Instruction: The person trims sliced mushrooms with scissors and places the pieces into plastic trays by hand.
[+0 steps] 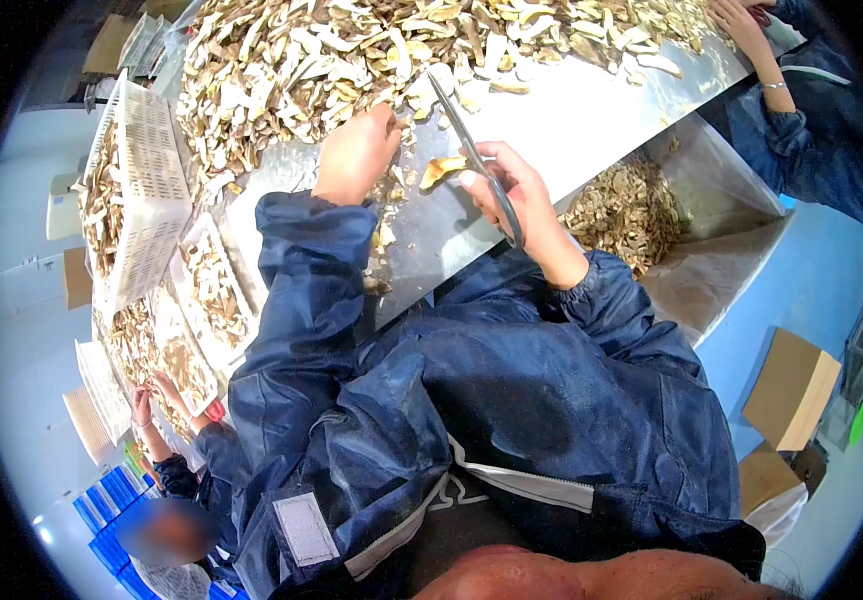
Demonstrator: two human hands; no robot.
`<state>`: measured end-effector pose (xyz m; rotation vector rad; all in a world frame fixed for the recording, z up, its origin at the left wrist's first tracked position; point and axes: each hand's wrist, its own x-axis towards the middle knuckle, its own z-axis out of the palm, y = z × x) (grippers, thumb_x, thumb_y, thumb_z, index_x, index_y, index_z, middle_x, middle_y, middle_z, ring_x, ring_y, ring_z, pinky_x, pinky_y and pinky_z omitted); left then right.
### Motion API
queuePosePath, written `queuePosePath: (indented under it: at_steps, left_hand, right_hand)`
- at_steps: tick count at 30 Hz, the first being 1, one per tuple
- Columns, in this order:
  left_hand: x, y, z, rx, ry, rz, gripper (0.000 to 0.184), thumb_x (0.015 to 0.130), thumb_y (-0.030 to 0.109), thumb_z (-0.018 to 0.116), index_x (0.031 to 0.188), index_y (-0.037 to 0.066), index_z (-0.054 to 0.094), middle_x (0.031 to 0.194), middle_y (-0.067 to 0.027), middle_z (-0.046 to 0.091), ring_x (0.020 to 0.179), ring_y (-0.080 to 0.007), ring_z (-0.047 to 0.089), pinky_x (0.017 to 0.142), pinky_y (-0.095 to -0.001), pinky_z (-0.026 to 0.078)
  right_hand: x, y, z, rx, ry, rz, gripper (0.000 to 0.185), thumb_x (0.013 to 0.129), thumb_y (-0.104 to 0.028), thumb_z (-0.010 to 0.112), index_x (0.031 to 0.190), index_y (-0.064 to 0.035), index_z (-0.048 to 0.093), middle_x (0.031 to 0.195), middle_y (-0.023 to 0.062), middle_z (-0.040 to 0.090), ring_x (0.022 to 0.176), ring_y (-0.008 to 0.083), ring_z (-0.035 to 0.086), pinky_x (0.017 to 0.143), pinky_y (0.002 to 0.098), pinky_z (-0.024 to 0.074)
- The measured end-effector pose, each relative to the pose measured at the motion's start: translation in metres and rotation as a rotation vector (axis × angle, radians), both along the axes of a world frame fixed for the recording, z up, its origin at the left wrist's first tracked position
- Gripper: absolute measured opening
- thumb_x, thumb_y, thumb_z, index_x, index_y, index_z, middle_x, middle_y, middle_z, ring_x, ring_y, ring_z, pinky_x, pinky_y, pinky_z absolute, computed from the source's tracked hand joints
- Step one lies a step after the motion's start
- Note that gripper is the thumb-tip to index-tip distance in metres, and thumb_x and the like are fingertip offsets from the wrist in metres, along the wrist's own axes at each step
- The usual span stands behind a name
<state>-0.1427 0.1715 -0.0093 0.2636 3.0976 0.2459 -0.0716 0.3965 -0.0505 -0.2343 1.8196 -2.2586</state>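
Note:
My right hand [519, 195] grips scissors [463, 130], seen nearly edge-on, with the blades pointing up and left toward the heap. Against its thumb and fingertips sits a yellow-brown dried mushroom slice [441, 171], apparently pinched there. My left hand [359, 152] rests low over the metal table [541, 120] at the near edge of the mushroom heap [351, 60]. Its fingers are curled and closed; whatever they may hold is hidden. Small mushroom scraps [383, 235] lie on the metal between my left wrist and the slice.
A lined bin of mushroom pieces [721, 270] stands below the table's right edge. White perforated baskets [156, 190] and a tray [196, 250] hold more at left. Other people work at upper right [791, 120] and lower left [186, 480]. A cardboard box [789, 385] is on the floor.

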Motion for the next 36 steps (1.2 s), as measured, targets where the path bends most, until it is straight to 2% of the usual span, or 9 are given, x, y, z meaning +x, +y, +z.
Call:
queuePosePath:
  at_steps: [6, 9, 10, 12, 16, 21, 24, 32, 36]
  left_hand:
    - [0.005, -0.005, 0.001, 0.057, -0.004, -0.005, 0.023, 0.094, 0.027, 0.060, 0.100, 0.005, 0.066, 0.085, -0.0208, 0.070, 0.082, -0.0392, 0.068, 0.074, -0.0475, 0.053]
    - [0.007, -0.027, -0.002, 0.548, 0.122, -0.091, 0.026, 0.096, 0.025, 0.062, 0.106, 0.002, 0.067, 0.085, -0.0137, 0.071, 0.071, -0.0265, 0.067, 0.067, -0.0372, 0.051]
    - [0.013, -0.022, 0.012, 0.876, -0.176, 0.216, 0.023, 0.098, 0.025, 0.061, 0.096, 0.003, 0.065, 0.077, -0.0036, 0.063, 0.060, -0.0121, 0.056, 0.054, -0.0262, 0.043]
    - [0.029, -0.035, 0.035, 1.468, -0.534, 0.270, 0.021, 0.100, 0.024, 0.059, 0.088, 0.007, 0.059, 0.070, 0.0044, 0.051, 0.055, -0.0030, 0.043, 0.046, -0.0189, 0.029]
    - [0.049, -0.032, 0.040, 1.739, -0.541, 0.323, 0.020, 0.102, 0.024, 0.055, 0.090, 0.009, 0.057, 0.070, 0.0054, 0.049, 0.055, -0.0026, 0.039, 0.044, -0.0182, 0.027]
    - [0.059, -0.037, 0.029, 1.973, -0.588, 0.312, 0.026, 0.103, 0.023, 0.053, 0.119, 0.003, 0.060, 0.085, 0.0003, 0.057, 0.062, -0.0057, 0.042, 0.048, -0.0193, 0.034]
    - [0.062, -0.038, 0.026, 2.115, -0.563, 0.227, 0.025, 0.100, 0.023, 0.053, 0.114, 0.003, 0.060, 0.097, -0.0047, 0.057, 0.070, -0.0093, 0.044, 0.049, -0.0201, 0.035]
    - [0.056, -0.055, 0.017, 2.032, -0.422, 0.363, 0.029, 0.103, 0.038, 0.049, 0.107, 0.010, 0.055, 0.091, -0.0030, 0.053, 0.075, -0.0135, 0.048, 0.051, -0.0211, 0.034]
    - [0.029, -0.065, -0.007, 1.586, -0.329, 0.462, 0.018, 0.100, 0.027, 0.060, 0.100, 0.009, 0.061, 0.072, -0.0001, 0.054, 0.062, -0.0116, 0.054, 0.051, -0.0213, 0.038]
  right_hand:
    - [0.000, -0.001, 0.003, -0.001, -0.024, -0.013, 0.034, 0.094, -0.021, 0.072, 0.123, -0.0059, 0.059, 0.067, -0.0056, 0.051, 0.054, 0.0025, 0.042, 0.048, 0.0206, 0.0307]
    - [0.001, 0.002, 0.001, 0.004, -0.041, -0.010, 0.033, 0.093, -0.017, 0.073, 0.120, -0.0050, 0.058, 0.066, -0.0057, 0.050, 0.056, 0.0028, 0.043, 0.050, 0.0214, 0.0314]
    - [0.001, 0.003, 0.002, 0.004, -0.051, -0.007, 0.033, 0.093, -0.017, 0.073, 0.120, -0.0050, 0.058, 0.065, -0.0056, 0.050, 0.056, 0.0029, 0.043, 0.050, 0.0215, 0.0312]
    - [0.001, 0.002, 0.003, 0.006, -0.052, 0.002, 0.034, 0.093, -0.018, 0.073, 0.120, -0.0050, 0.058, 0.065, -0.0055, 0.049, 0.055, 0.0031, 0.043, 0.049, 0.0217, 0.0307]
    - [0.000, 0.000, 0.002, 0.013, -0.022, 0.000, 0.034, 0.093, -0.018, 0.073, 0.121, -0.0051, 0.057, 0.065, -0.0056, 0.049, 0.054, 0.0032, 0.042, 0.049, 0.0221, 0.0298]
    - [0.001, 0.002, 0.005, -0.005, -0.054, -0.004, 0.034, 0.093, -0.018, 0.073, 0.120, -0.0053, 0.058, 0.064, -0.0055, 0.048, 0.054, 0.0032, 0.042, 0.048, 0.0221, 0.0298]
    - [0.002, 0.001, 0.006, -0.005, -0.065, -0.012, 0.034, 0.093, -0.018, 0.073, 0.120, -0.0056, 0.058, 0.064, -0.0055, 0.048, 0.054, 0.0032, 0.042, 0.048, 0.0220, 0.0302]
    - [0.002, 0.001, -0.003, 0.023, -0.032, -0.013, 0.037, 0.094, -0.026, 0.073, 0.124, -0.0089, 0.061, 0.068, -0.0050, 0.053, 0.052, 0.0028, 0.044, 0.047, 0.0205, 0.0328]
    - [0.001, 0.001, -0.005, 0.006, -0.022, -0.010, 0.036, 0.094, -0.025, 0.072, 0.124, -0.0095, 0.061, 0.068, -0.0053, 0.053, 0.052, 0.0027, 0.043, 0.047, 0.0206, 0.0325]
